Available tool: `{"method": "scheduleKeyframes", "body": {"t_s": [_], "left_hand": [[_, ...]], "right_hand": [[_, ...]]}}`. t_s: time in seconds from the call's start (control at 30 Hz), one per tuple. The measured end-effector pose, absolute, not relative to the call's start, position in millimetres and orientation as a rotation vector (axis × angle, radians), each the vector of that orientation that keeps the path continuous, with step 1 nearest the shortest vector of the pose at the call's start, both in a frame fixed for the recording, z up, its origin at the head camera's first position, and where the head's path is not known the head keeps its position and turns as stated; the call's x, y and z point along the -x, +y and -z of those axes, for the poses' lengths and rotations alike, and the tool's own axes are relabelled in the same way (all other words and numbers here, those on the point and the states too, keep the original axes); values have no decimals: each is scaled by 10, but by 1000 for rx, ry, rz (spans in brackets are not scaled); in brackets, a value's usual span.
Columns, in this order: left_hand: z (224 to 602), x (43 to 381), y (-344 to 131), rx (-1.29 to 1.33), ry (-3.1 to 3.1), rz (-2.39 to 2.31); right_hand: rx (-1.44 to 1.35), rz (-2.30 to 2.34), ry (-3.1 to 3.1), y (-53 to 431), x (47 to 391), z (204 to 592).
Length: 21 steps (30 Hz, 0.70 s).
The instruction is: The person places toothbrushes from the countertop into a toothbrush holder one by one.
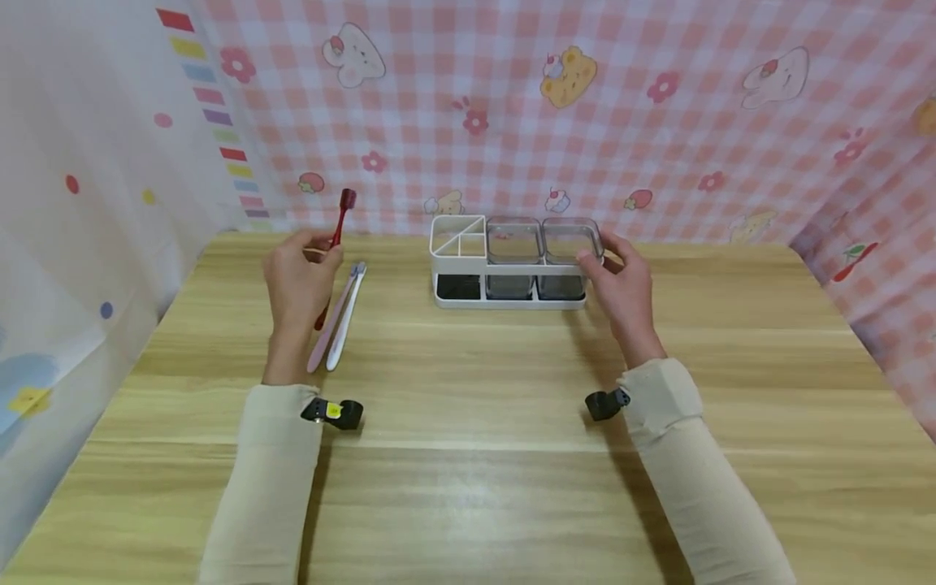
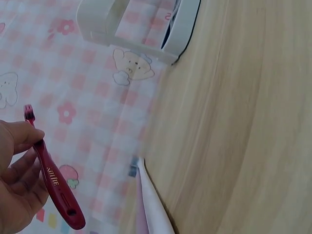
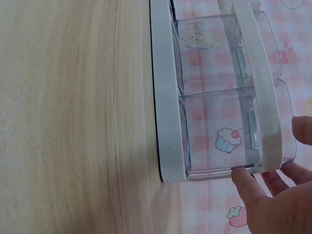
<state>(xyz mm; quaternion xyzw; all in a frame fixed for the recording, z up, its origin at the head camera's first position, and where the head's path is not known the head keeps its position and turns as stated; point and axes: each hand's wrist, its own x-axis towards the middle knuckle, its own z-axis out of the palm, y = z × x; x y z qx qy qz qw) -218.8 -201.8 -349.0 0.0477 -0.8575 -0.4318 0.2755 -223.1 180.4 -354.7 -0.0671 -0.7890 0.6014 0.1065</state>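
Observation:
My left hand (image 1: 298, 280) pinches a red toothbrush (image 2: 58, 187) between thumb and fingers, its bristle head (image 1: 348, 197) pointing up. Just right of that hand, a lilac toothbrush (image 1: 327, 335) and a white toothbrush (image 1: 344, 325) lie side by side on the table. A white toothbrush holder (image 1: 461, 263) stands upright near the back edge, with two clear cups set in its right side. My right hand (image 1: 623, 288) holds its right end, fingers around the end and thumb at the front of the right clear cup (image 1: 570, 231).
The wooden table (image 1: 453, 504) runs forward to a pink checked cloth (image 1: 475, 89) with cartoon prints, hung behind it. A white dotted cloth (image 1: 80, 162) hangs on the left. The holder's left side has a divided top (image 1: 459, 236) over a black base.

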Motion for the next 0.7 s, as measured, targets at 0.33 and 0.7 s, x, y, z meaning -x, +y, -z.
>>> {"method": "scheduleKeyframes", "body": {"t_s": [0.33,0.7], "left_hand": [[3397,2224,-1855,-91,-2289,1169],[3286,2263,-1582,34,-2211,1270]], "right_hand": [[194,-1796,-2306,1810,2255,3530],[192,-1787,-2303,1820,2240,3549]]}}
